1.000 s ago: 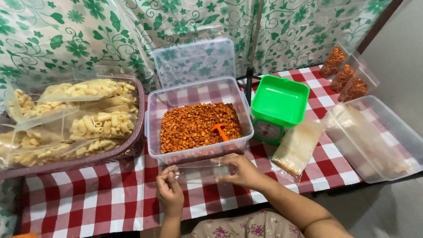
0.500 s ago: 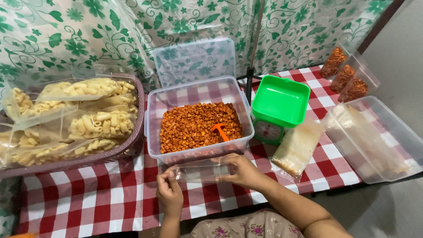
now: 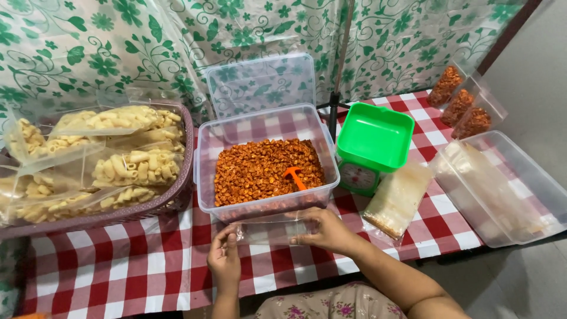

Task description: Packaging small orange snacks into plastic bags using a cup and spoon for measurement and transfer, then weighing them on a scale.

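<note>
My left hand [image 3: 224,258] and my right hand [image 3: 323,229] hold a small empty clear plastic bag [image 3: 273,230] by its two ends, stretched flat just above the checked tablecloth. Right behind the bag stands a clear plastic tub [image 3: 204,177] filled with orange-brown crunchy snack pieces [image 3: 260,171]. An orange scoop [image 3: 295,176] sticks out of the snack near the tub's right side.
A purple basket [image 3: 171,198] of bagged pale pasta-shaped snacks sits at left. A green kitchen scale [image 3: 373,142] and a stack of empty bags [image 3: 397,198] lie right of the tub. A large clear container [image 3: 531,177], three filled bags [image 3: 459,105] and a clear lid [image 3: 260,82] stand behind.
</note>
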